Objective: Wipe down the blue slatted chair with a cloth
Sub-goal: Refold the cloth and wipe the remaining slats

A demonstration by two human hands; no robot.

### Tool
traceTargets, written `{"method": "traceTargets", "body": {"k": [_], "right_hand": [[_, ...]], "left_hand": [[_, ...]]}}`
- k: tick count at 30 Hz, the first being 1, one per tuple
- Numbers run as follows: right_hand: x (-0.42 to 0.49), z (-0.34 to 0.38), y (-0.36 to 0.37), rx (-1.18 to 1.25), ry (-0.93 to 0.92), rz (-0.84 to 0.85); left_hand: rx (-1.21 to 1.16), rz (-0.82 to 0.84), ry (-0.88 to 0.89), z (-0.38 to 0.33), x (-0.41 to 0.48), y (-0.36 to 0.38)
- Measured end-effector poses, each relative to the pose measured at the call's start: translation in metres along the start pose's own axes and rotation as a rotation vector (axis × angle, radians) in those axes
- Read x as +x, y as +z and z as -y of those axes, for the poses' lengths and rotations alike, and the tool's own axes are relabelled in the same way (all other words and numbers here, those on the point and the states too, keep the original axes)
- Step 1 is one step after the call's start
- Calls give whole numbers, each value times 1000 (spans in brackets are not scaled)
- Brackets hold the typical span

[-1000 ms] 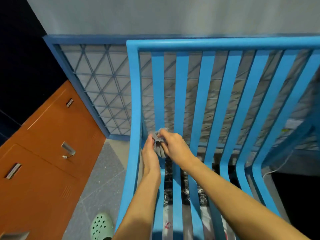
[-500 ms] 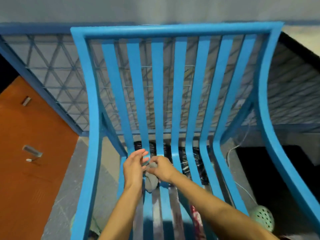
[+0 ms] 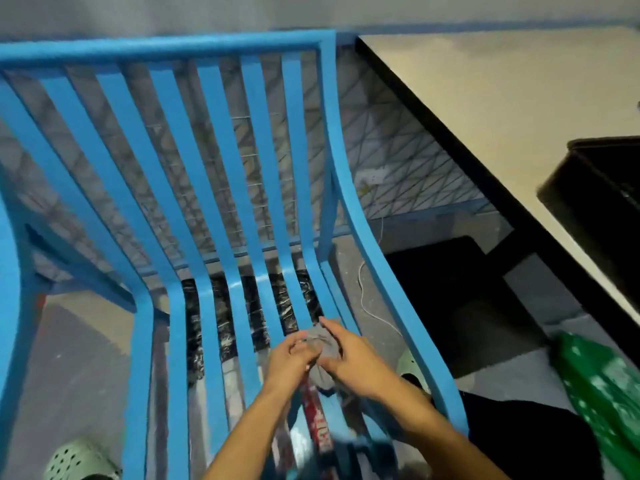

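Observation:
The blue slatted chair (image 3: 221, 188) fills the left and middle of the head view, its back curving down into the seat slats. Both my hands meet over the right-hand seat slats, close to the bend. A small grey cloth (image 3: 323, 344) is bunched between them. My left hand (image 3: 289, 358) pinches the cloth's left side with curled fingers. My right hand (image 3: 349, 355) covers and grips the cloth from the right. Part of the cloth hangs down below my palms.
A pale table (image 3: 512, 109) with a dark edge runs along the right, a black box (image 3: 602, 202) on it. A green bag (image 3: 602, 386) lies on the floor at lower right. A blue-framed wire mesh fence (image 3: 398, 147) stands behind the chair. My green clog (image 3: 74, 460) is at lower left.
My view has swung to the right, so the chair sits further left in the frame. Both hands with the cloth have moved from the left seat slats to the right-hand ones.

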State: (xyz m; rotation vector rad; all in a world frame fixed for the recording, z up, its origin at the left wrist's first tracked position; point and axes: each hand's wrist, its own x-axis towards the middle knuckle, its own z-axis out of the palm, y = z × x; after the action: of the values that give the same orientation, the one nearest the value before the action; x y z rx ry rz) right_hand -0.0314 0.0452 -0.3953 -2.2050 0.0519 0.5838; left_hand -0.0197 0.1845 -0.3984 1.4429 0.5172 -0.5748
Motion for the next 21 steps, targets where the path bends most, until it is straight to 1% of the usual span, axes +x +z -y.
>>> {"method": "traceTargets", "body": {"k": [3, 6, 9, 11, 13, 14, 16, 18, 19, 20, 21], "right_hand": [[-19, -1, -23, -119, 0, 44], [-41, 11, -49, -181, -2, 101], [-68, 33, -78, -201, -74, 91], [-83, 42, -97, -80, -113, 69], [-89, 44, -116, 213, -162, 31], [-87, 42, -125, 375, -177, -7], [-73, 26, -137, 679, -158, -114], [-48, -5, -142, 868, -60, -294], [-34, -22, -142, 879, -5, -377], [-25, -33, -139, 831, 65, -416], [-20, -43, -132, 719, 133, -398]], "left_hand": [[-67, 65, -28, 5, -7, 18], [-115, 133, -24, 2, -12, 30], [-84, 72, 27, -4, -9, 37], [-35, 7, 53, -8, -3, 40], [-1, -12, 77, -9, 5, 45], [12, 6, 86, -9, 8, 49], [42, 38, 99, -8, 14, 57], [70, 60, 101, -7, 21, 67], [77, 60, 100, -4, 27, 72], [92, 57, 86, -4, 29, 77], [95, 57, 84, -2, 32, 82]]}}
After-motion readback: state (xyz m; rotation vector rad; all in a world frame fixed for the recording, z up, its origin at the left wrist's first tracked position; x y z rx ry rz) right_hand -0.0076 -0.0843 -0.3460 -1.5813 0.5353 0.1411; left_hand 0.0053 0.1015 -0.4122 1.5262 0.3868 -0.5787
